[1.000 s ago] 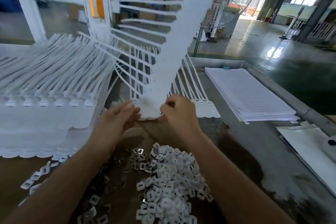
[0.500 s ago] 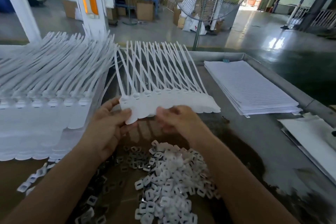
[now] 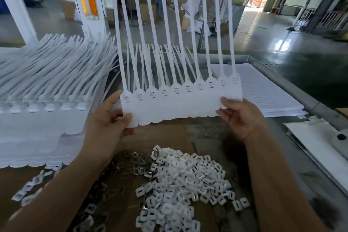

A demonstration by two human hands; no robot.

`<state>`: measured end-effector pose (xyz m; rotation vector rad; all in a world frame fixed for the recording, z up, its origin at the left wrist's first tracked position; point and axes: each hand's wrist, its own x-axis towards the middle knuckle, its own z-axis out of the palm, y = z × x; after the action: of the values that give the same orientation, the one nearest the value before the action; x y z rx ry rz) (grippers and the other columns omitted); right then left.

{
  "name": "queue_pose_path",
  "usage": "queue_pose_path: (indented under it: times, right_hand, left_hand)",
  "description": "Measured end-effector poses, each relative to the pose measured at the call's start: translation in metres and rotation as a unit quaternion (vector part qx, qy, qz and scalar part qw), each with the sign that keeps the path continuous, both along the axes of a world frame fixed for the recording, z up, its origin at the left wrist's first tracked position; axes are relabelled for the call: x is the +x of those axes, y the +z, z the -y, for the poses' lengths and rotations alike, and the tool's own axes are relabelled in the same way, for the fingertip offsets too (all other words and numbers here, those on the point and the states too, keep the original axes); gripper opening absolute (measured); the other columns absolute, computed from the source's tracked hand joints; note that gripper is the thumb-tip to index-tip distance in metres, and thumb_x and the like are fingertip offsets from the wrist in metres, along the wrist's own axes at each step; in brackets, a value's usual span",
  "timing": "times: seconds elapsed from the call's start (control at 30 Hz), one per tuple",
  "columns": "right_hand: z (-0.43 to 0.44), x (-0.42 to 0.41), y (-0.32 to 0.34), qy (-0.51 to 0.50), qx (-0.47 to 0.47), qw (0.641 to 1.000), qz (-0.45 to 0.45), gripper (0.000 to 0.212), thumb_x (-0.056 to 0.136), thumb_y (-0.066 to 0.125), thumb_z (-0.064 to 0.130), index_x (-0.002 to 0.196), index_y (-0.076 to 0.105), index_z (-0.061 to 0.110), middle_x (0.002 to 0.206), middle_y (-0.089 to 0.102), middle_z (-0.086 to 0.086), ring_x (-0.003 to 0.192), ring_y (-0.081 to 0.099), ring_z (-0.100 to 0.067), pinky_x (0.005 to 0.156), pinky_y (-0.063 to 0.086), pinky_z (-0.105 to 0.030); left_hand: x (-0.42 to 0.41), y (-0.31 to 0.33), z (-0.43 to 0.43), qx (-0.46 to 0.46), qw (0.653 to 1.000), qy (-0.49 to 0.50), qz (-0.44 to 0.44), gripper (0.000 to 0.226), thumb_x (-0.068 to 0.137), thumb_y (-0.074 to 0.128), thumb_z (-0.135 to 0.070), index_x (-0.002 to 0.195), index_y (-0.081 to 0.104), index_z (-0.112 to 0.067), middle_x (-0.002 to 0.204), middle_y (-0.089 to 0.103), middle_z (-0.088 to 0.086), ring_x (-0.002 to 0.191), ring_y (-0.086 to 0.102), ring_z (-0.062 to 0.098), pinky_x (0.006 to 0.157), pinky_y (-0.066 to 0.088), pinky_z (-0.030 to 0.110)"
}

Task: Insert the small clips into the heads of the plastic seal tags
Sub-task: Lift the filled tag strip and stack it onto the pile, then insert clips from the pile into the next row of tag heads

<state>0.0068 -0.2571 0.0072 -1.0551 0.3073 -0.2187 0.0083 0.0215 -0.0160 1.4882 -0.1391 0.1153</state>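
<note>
A joined strip of white plastic seal tags (image 3: 178, 103) stands upright in front of me, its long tails pointing up and its slotted heads in a row. My left hand (image 3: 111, 118) pinches the strip's lower left corner. My right hand (image 3: 241, 117) pinches its lower right corner. Below the strip, a heap of small white clips (image 3: 180, 181) lies on the brown table, with darker metal clips (image 3: 131, 164) scattered at its left edge.
A tall stack of white tag strips (image 3: 43, 100) fills the left side. More tags (image 3: 162, 58) lie flat behind the held strip. A pile of white sheets (image 3: 263, 90) sits at the right inside the table's metal rim (image 3: 293, 88). A person works far back.
The strip lay nearly flat on the table with both hands at its near edge; now it is raised upright, tails up, and my hands have spread out to its two lower corners.
</note>
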Motion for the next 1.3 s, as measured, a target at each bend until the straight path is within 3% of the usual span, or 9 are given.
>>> queue_pose_path:
  times: [0.2,0.37,0.47,0.63,0.8,0.93,1.07,1.17,1.3]
  right_hand:
    - [0.004,0.005,-0.009,-0.044,-0.201,0.974,-0.097,0.023,0.072,0.072,-0.001,0.088,0.06,0.012,0.097,0.066,-0.006,0.087,0.066,-0.023,0.063,0.055,-0.027]
    - [-0.003,0.006,-0.023,-0.071,-0.441,0.885,-0.13,0.032,0.075,0.074,0.015,0.104,0.06,0.012,0.091,0.06,0.001,0.079,0.055,-0.013,0.073,0.044,-0.027]
    - [-0.001,0.007,-0.027,-0.084,-0.489,0.859,-0.126,0.038,0.075,0.073,0.02,0.111,0.062,0.011,0.089,0.056,0.004,0.08,0.052,-0.011,0.07,0.037,-0.023]
    - [0.001,0.007,-0.031,-0.077,-0.553,0.819,-0.13,0.028,0.074,0.074,0.025,0.096,0.061,0.015,0.083,0.055,0.006,0.08,0.052,-0.013,0.058,0.033,-0.019]
    - [0.002,0.009,-0.033,-0.075,-0.584,0.795,-0.147,0.047,0.075,0.072,0.027,0.116,0.059,0.008,0.105,0.06,-0.003,0.093,0.054,-0.017,0.082,0.041,-0.032]
    - [0.006,0.009,-0.032,-0.06,-0.599,0.781,-0.165,0.055,0.073,0.074,0.025,0.123,0.056,0.008,0.12,0.06,-0.009,0.109,0.055,-0.024,0.091,0.04,-0.033]
    - [-0.003,0.005,-0.02,-0.07,-0.652,0.747,-0.109,0.044,0.074,0.074,0.022,0.115,0.062,0.01,0.111,0.063,-0.005,0.098,0.058,-0.017,0.083,0.041,-0.028]
    - [-0.032,-0.004,-0.001,0.071,-0.593,0.802,0.008,0.014,0.08,0.07,0.018,0.093,0.067,0.021,0.083,0.063,0.015,0.073,0.059,0.005,0.069,0.043,-0.008]
    - [-0.081,-0.02,0.005,0.272,-0.61,0.742,0.06,0.007,0.081,0.067,0.022,0.08,0.068,0.029,0.074,0.064,0.019,0.073,0.06,0.007,0.067,0.045,-0.004]
  left_hand:
    - [0.002,-0.003,0.002,0.116,0.99,0.07,0.038,0.041,0.084,0.052,0.007,0.113,0.062,-0.022,0.097,0.067,-0.005,0.08,0.067,0.002,0.06,0.05,0.009]
    - [0.003,-0.011,0.0,0.26,0.961,0.094,-0.009,0.031,0.086,0.059,-0.008,0.117,0.062,-0.013,0.107,0.065,0.002,0.078,0.058,-0.003,0.077,0.04,0.007]
    - [0.003,-0.012,-0.002,0.32,0.942,0.098,0.005,0.032,0.085,0.062,-0.014,0.117,0.062,-0.015,0.11,0.065,0.002,0.088,0.053,0.005,0.083,0.036,0.017]
    - [0.004,-0.016,-0.002,0.391,0.913,0.102,0.061,0.027,0.086,0.059,-0.008,0.11,0.065,-0.015,0.122,0.058,0.0,0.086,0.051,0.005,0.079,0.036,0.012]
    - [0.006,-0.021,-0.002,0.469,0.881,0.002,0.065,0.039,0.093,0.041,-0.003,0.127,0.053,-0.018,0.143,0.036,-0.01,0.131,0.033,0.009,0.1,0.014,0.011]
    - [0.009,-0.023,-0.005,0.52,0.849,-0.028,0.09,0.042,0.092,0.037,0.001,0.129,0.051,-0.016,0.144,0.035,-0.004,0.133,0.033,0.011,0.106,0.012,0.014]
    - [0.008,-0.024,-0.005,0.535,0.838,-0.013,0.11,0.045,0.09,0.038,0.004,0.127,0.053,-0.018,0.143,0.036,-0.006,0.131,0.035,0.009,0.103,0.013,0.01]
    - [0.007,-0.024,-0.004,0.536,0.837,-0.017,0.106,0.047,0.089,0.038,0.004,0.128,0.052,-0.019,0.144,0.035,-0.007,0.131,0.034,0.008,0.102,0.013,0.01]
    - [0.008,-0.024,-0.004,0.538,0.836,-0.011,0.108,0.046,0.091,0.038,0.002,0.128,0.052,-0.02,0.144,0.034,-0.008,0.132,0.032,0.008,0.101,0.01,0.009]
